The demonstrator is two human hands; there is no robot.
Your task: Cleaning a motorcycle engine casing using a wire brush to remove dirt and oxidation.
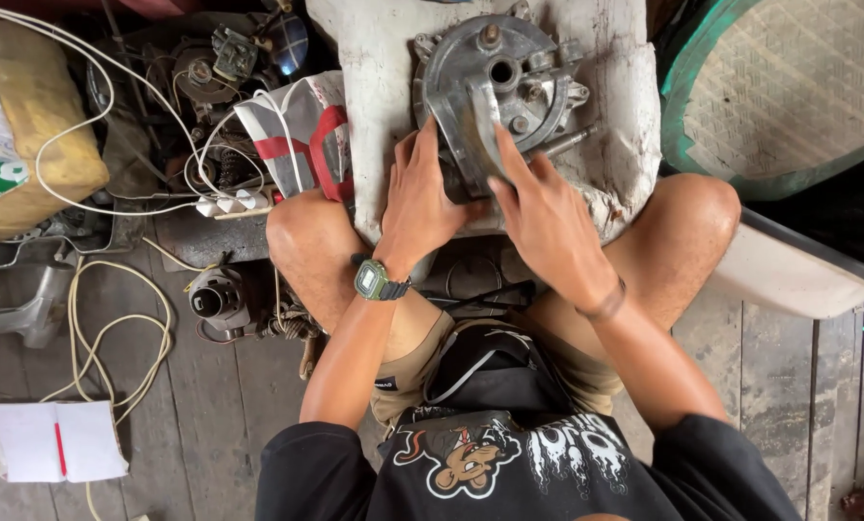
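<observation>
Grey round metal motor housing (494,82), greasy, bolt-studded, both hands touching

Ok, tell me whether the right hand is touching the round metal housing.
Touching: the head view shows the right hand with its fingers lying on the round metal housing.

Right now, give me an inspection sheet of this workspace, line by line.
Surface: worn white block between the knees, on a plank floor.
Job's things: round grey metal motor housing on the block.
Clutter: open notebook with red pen, small motor parts, yellow sack.
Hands: left hand and right hand both press on the housing's lower edge.
Cables: white cords and a power strip at left.
Surroundings: green-rimmed woven basket at right.
</observation>
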